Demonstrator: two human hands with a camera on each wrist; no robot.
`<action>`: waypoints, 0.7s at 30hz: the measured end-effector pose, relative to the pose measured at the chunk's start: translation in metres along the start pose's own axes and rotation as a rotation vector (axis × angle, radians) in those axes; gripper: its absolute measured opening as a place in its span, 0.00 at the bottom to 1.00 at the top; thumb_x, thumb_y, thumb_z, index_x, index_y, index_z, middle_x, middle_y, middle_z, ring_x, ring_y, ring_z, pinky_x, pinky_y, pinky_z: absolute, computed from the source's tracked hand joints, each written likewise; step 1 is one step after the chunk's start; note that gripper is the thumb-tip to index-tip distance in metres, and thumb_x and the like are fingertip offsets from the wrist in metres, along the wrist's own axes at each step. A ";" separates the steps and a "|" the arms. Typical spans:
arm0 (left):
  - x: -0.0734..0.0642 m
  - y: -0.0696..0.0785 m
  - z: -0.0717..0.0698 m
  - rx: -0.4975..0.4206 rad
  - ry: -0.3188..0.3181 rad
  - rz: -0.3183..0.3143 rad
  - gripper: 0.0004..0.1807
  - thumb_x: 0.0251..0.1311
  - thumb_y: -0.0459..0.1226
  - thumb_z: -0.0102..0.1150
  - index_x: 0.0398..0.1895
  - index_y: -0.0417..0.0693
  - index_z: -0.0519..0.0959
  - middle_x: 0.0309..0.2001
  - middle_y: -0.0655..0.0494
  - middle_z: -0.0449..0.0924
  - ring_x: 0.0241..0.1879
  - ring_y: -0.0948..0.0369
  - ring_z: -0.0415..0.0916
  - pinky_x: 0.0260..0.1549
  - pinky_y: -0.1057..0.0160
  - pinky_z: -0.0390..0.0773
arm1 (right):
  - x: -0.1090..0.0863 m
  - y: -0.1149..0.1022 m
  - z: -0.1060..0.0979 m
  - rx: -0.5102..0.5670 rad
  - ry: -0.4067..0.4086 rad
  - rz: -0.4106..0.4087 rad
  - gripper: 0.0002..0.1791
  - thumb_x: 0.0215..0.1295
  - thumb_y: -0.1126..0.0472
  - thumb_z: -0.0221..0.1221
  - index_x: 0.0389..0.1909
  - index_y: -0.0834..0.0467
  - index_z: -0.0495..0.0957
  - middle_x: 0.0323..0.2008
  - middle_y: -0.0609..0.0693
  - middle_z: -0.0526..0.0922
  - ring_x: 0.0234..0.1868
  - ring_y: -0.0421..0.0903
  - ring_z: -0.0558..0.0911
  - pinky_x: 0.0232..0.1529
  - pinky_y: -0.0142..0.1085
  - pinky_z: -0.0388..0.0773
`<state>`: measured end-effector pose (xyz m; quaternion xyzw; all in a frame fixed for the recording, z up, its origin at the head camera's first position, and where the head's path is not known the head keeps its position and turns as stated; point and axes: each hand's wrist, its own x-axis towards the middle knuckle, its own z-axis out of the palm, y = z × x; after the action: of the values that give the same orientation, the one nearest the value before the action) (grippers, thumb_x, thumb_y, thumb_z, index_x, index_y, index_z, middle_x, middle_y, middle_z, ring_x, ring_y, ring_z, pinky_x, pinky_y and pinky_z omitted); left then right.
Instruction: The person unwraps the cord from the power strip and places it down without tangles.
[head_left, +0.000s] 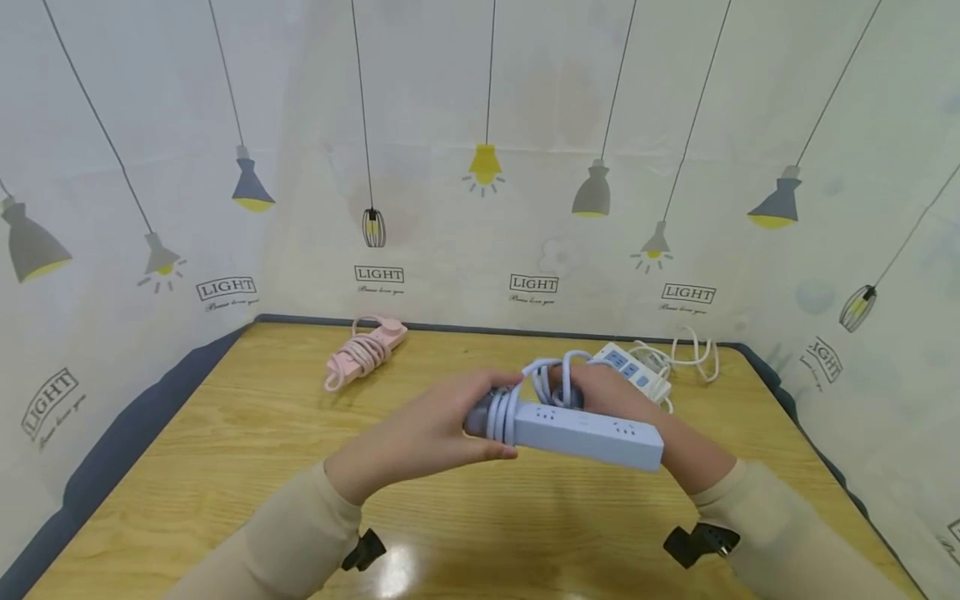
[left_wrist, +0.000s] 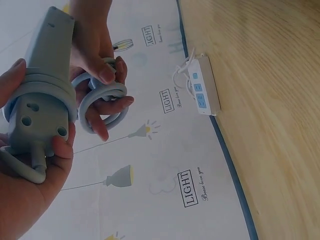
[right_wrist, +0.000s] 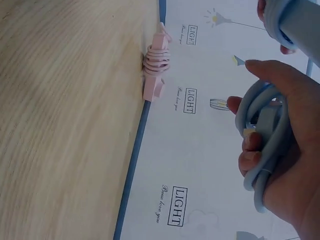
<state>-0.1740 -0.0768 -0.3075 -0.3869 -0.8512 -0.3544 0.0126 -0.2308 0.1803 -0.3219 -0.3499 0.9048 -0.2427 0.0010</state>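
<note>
- Across the far side, left and right, a pale lamp-printed curtain (head_left: 435, 108)
- Below it, a wooden table (head_left: 247, 433)
- Held above the table's middle, the pale blue power strip (head_left: 588, 437), right end nearer; it looks stiff and fairly light, perhaps smooth enough to slip, so its wrapped left end should give the surer grip
- Far right on the table, a white power strip (head_left: 633, 373); far left, a wound pink power strip (head_left: 366, 353)
- Left hand (head_left: 438, 421): thumb and fingers curled round the blue strip's left end
- Right hand (head_left: 611, 390): fingers curled round loops of cord (right_wrist: 244, 112), likely soft and springy, best kept gathered
- Within those loops, what looks like the plug (right_wrist: 267, 122), probably hard
</note>
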 end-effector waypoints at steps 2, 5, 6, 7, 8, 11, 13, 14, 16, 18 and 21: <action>0.000 0.000 0.001 -0.014 -0.002 0.005 0.39 0.52 0.44 0.74 0.65 0.46 0.68 0.58 0.57 0.73 0.53 0.64 0.71 0.53 0.61 0.72 | -0.002 0.002 -0.002 0.015 -0.009 0.007 0.13 0.61 0.54 0.66 0.44 0.55 0.80 0.36 0.44 0.82 0.36 0.42 0.78 0.37 0.40 0.75; 0.000 -0.002 0.003 -0.013 0.003 0.028 0.36 0.48 0.43 0.76 0.60 0.45 0.70 0.54 0.57 0.76 0.50 0.64 0.73 0.51 0.62 0.74 | -0.007 0.003 -0.008 0.103 0.021 -0.024 0.10 0.68 0.52 0.59 0.44 0.53 0.79 0.37 0.43 0.81 0.34 0.41 0.77 0.36 0.39 0.74; 0.001 -0.003 0.004 -0.001 0.008 0.033 0.35 0.48 0.43 0.76 0.58 0.44 0.71 0.52 0.57 0.76 0.48 0.64 0.74 0.50 0.62 0.74 | -0.008 0.002 -0.010 0.129 0.034 -0.028 0.10 0.71 0.52 0.56 0.44 0.52 0.79 0.37 0.44 0.81 0.34 0.42 0.77 0.36 0.40 0.74; 0.001 -0.004 0.005 0.019 0.012 0.034 0.34 0.47 0.43 0.77 0.57 0.45 0.72 0.50 0.57 0.77 0.47 0.64 0.74 0.48 0.62 0.75 | -0.010 0.001 -0.012 0.155 0.049 -0.029 0.10 0.73 0.52 0.53 0.45 0.52 0.78 0.38 0.44 0.81 0.35 0.43 0.77 0.38 0.41 0.75; 0.001 -0.005 0.005 0.039 0.017 0.034 0.33 0.47 0.43 0.77 0.55 0.44 0.72 0.48 0.57 0.77 0.45 0.63 0.74 0.47 0.61 0.76 | -0.012 0.000 -0.014 0.170 0.062 -0.027 0.12 0.75 0.52 0.50 0.47 0.52 0.78 0.39 0.45 0.81 0.36 0.44 0.77 0.39 0.42 0.75; 0.003 -0.009 0.007 0.127 0.028 0.031 0.33 0.48 0.44 0.76 0.55 0.41 0.72 0.46 0.55 0.77 0.44 0.61 0.75 0.46 0.60 0.76 | -0.014 -0.005 -0.019 0.202 0.098 -0.021 0.18 0.78 0.53 0.45 0.59 0.54 0.75 0.55 0.49 0.79 0.48 0.46 0.79 0.50 0.49 0.74; 0.005 -0.012 0.008 0.183 0.027 0.030 0.33 0.50 0.44 0.75 0.56 0.39 0.72 0.46 0.53 0.77 0.43 0.60 0.75 0.45 0.59 0.76 | -0.015 -0.009 -0.018 0.215 0.116 -0.005 0.23 0.78 0.52 0.45 0.68 0.55 0.68 0.66 0.49 0.70 0.56 0.47 0.76 0.56 0.51 0.71; 0.006 -0.014 0.009 0.205 0.025 0.034 0.33 0.51 0.44 0.74 0.56 0.37 0.71 0.46 0.52 0.77 0.43 0.59 0.74 0.45 0.58 0.76 | -0.015 -0.012 -0.017 0.228 0.125 0.002 0.25 0.78 0.52 0.45 0.70 0.56 0.64 0.70 0.49 0.64 0.61 0.48 0.73 0.60 0.52 0.68; 0.007 -0.017 0.012 0.243 0.027 0.048 0.33 0.52 0.44 0.73 0.56 0.36 0.71 0.46 0.50 0.77 0.43 0.58 0.74 0.45 0.58 0.76 | -0.015 -0.018 -0.013 0.266 0.149 0.022 0.27 0.77 0.52 0.47 0.71 0.57 0.62 0.73 0.49 0.59 0.67 0.49 0.67 0.63 0.52 0.65; 0.007 -0.020 0.015 0.261 0.035 0.055 0.33 0.53 0.44 0.73 0.56 0.35 0.70 0.46 0.49 0.76 0.43 0.57 0.74 0.45 0.57 0.76 | -0.016 -0.024 -0.010 0.274 0.186 0.038 0.28 0.76 0.52 0.49 0.72 0.58 0.61 0.73 0.50 0.59 0.70 0.50 0.63 0.65 0.52 0.62; 0.007 -0.023 0.018 0.283 0.056 0.068 0.31 0.56 0.42 0.71 0.56 0.34 0.70 0.47 0.47 0.76 0.45 0.55 0.74 0.45 0.56 0.75 | -0.018 -0.032 -0.007 0.304 0.247 0.040 0.30 0.74 0.53 0.52 0.72 0.59 0.60 0.73 0.49 0.59 0.71 0.49 0.59 0.65 0.52 0.61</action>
<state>-0.1897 -0.0720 -0.3324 -0.3998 -0.8785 -0.2406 0.1026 -0.1987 0.1745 -0.3050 -0.2952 0.8577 -0.4176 -0.0523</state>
